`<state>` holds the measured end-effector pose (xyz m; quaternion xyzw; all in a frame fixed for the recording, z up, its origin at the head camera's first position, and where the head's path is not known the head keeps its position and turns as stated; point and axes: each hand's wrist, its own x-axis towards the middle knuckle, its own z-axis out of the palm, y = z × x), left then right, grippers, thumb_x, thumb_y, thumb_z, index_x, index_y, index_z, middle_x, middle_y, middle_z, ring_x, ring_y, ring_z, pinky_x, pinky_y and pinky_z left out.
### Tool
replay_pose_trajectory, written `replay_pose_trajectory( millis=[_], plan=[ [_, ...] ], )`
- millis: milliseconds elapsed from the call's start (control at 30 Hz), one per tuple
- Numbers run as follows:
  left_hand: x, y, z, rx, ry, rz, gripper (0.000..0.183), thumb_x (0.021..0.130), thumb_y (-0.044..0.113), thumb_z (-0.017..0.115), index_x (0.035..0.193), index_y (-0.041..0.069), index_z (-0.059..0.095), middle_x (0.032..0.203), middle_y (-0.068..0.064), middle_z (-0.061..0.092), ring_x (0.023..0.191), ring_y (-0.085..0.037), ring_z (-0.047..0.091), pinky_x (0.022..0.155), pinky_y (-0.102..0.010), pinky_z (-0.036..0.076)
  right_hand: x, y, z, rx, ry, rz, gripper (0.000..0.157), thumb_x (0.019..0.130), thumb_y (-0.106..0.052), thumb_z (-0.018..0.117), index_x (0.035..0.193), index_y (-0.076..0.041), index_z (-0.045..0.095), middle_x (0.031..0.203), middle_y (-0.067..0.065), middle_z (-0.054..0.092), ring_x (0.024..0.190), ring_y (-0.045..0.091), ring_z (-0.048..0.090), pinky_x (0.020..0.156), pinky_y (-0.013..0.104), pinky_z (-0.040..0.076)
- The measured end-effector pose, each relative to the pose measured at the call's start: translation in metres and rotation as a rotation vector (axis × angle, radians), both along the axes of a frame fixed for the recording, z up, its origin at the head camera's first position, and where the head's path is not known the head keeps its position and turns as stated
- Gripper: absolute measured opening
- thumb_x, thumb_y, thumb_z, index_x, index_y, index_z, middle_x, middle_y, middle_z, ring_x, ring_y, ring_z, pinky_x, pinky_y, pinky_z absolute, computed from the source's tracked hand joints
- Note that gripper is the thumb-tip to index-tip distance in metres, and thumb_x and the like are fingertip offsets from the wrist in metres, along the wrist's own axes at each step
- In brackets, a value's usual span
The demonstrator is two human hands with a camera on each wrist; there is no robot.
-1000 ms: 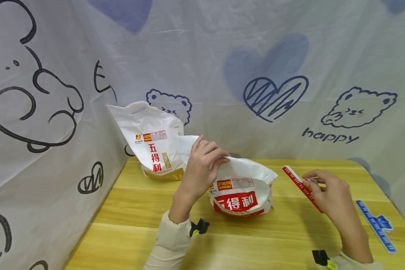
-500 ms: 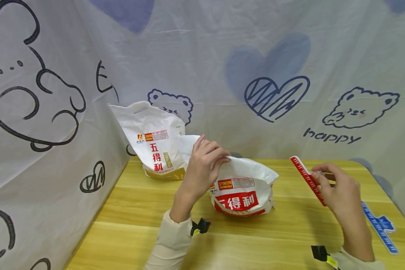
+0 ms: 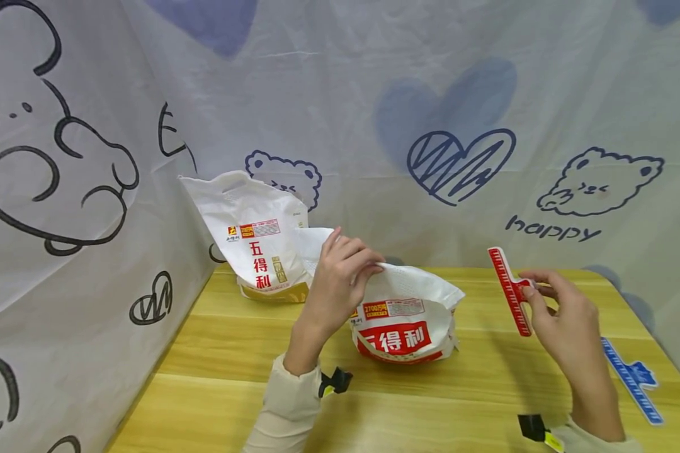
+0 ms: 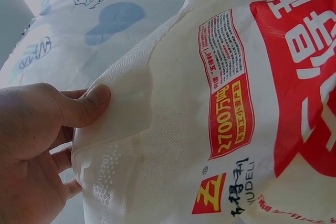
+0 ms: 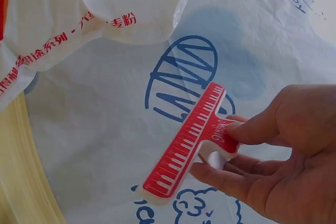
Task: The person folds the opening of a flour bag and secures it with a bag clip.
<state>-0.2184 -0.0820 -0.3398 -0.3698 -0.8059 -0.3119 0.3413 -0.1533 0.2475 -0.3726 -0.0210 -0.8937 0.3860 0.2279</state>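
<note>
While our left hand [image 3: 340, 277] is pinching top of red-labelled flour bag [image 3: 399, 308] on wooden table [image 3: 232, 377], our right hand [image 3: 563, 318] is pinching red piano-keyboard clip [image 3: 509, 292], apart from bag. We're seemingly readying clip; next move probably calling for squeezing it open.

**Objects counted by kind, head view**

Bags, two: a gold-based bag [image 3: 257, 239], centre left; a red-labelled bag [image 3: 399, 333], centre. Clips, two: a red clip [image 3: 509, 292], right; a blue clip [image 3: 630, 379], lower right. Hands, two: left hand [image 3: 340, 280], centre; right hand [image 3: 565, 314], right. Table [image 3: 204, 384], one.
</note>
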Motion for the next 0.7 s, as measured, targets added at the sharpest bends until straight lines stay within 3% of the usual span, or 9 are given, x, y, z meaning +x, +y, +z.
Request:
replay_pose_trajectory(
  millis=[33,133,267,500,567,700],
  plan=[
    [0.0003,0.0002,-0.0002,0.003,0.002,0.001,0.004,0.093,0.013,0.075,0.093,0.009,0.075,0.091,0.001,0.068,0.092,-0.019,0.058,0.124,-0.048,0.022,0.0002,-0.0009,0.0003,0.003,0.019,-0.004,0.029,0.106,-0.011,0.055,0.133,-0.001,0.060,0.134,0.025,0.058,0.118,0.049,0.058,0.087,0.066,0.051],
    [0.0019,0.0005,-0.0006,0.011,0.004,0.004,0.003,0.091,0.010,0.077,0.093,0.009,0.075,0.091,0.001,0.068,0.091,-0.019,0.058,0.124,-0.048,0.022,0.0004,-0.0027,-0.0001,0.005,0.084,-0.006,0.028,0.104,-0.009,0.059,0.131,-0.002,0.062,0.133,0.021,0.060,0.116,0.045,0.061,0.085,0.040,0.059],
    [0.0041,0.0008,-0.0008,0.019,0.005,0.004,0.006,0.089,0.007,0.079,0.093,0.010,0.075,0.091,0.001,0.068,0.091,-0.019,0.058,0.124,-0.048,0.022,0.0000,-0.0058,-0.0002,-0.038,0.155,-0.008,0.034,0.100,-0.005,0.064,0.134,-0.003,0.061,0.132,0.015,0.062,0.115,0.037,0.064,0.080,0.005,0.046],
    [0.0028,0.0032,-0.0006,0.031,0.010,0.003,0.006,0.091,0.005,0.076,0.095,0.009,0.074,0.091,0.000,0.068,0.093,-0.020,0.058,0.123,-0.048,0.022,-0.0013,-0.0077,0.0011,-0.121,0.241,0.015,0.046,0.095,0.004,0.067,0.140,-0.006,0.062,0.127,0.013,0.063,0.108,-0.005,0.055,0.082,0.004,0.044],
    [0.0022,0.0042,-0.0006,0.033,0.007,0.000,0.005,0.093,0.004,0.074,0.096,0.008,0.074,0.092,0.000,0.068,0.093,-0.020,0.058,0.124,-0.048,0.022,-0.0019,-0.0073,0.0011,-0.110,0.259,0.030,0.044,0.095,0.006,0.067,0.138,-0.004,0.063,0.125,0.014,0.063,0.108,-0.003,0.055,0.082,0.003,0.044],
    [0.0009,0.0066,-0.0004,0.038,0.004,-0.006,0.005,0.094,0.003,0.072,0.096,0.008,0.074,0.091,-0.001,0.068,0.093,-0.021,0.058,0.124,-0.049,0.022,-0.0029,-0.0071,0.0010,-0.106,0.282,0.052,0.041,0.094,0.007,0.068,0.134,-0.002,0.065,0.121,0.012,0.061,0.111,0.016,0.060,0.082,0.003,0.045]
  ],
)
